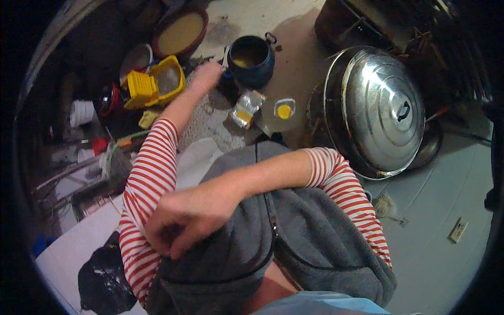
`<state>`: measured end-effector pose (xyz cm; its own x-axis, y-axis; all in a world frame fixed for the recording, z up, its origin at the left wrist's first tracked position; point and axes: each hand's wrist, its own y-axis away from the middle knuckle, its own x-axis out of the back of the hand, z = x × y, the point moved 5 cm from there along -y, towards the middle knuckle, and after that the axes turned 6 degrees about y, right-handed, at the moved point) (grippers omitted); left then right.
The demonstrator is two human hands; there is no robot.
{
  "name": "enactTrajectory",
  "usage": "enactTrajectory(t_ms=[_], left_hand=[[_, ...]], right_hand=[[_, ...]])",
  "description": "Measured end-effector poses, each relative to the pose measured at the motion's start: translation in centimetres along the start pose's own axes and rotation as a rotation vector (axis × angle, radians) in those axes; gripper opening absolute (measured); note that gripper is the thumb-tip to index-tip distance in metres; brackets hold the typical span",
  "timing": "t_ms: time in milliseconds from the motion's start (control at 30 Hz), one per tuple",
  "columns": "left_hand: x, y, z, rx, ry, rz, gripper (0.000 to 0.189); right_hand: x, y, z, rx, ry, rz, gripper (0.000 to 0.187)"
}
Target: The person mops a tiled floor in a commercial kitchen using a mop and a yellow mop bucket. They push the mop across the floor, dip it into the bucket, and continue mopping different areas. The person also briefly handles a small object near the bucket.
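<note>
My left hand (208,75), blurred, reaches forward beside a dark blue pot (264,71) with a yellowish content. A pale, thin thing lies at its fingertips; whether the hand holds it cannot be told. My right hand (189,222), also blurred, is drawn across my grey vest (244,240) to my red-and-white striped left sleeve (138,212). Its fingers are curled, and I cannot tell if they touch or grip the sleeve. Near the pot lie a foil packet (252,101) with a yellow patch and a clear container with a yellow cap (283,112).
At right stands a large round vessel with a domed metal lid (378,86). Left of my left forearm is a yellow plastic container (179,73); behind it, a reddish-brown bowl (204,23) holds something pale. A black sheet-like thing (104,271) lies on a white surface (59,256) at lower left.
</note>
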<state>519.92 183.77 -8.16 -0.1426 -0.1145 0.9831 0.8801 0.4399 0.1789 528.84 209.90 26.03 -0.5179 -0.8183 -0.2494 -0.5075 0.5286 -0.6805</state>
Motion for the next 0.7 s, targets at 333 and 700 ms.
enactTrajectory(t_ms=[333,700], left_hand=[[-16.9,20.2,9.4,0.807,1.219,-0.401,0.034],[-20.1,23.2,-1.1,1.069,1.231,-0.429,0.027]], right_hand=[[12.5,28.6,-0.7,-0.949,0.624,0.860,0.019],[16.3,37.7,4.6,-1.500,1.198,0.757,0.017]])
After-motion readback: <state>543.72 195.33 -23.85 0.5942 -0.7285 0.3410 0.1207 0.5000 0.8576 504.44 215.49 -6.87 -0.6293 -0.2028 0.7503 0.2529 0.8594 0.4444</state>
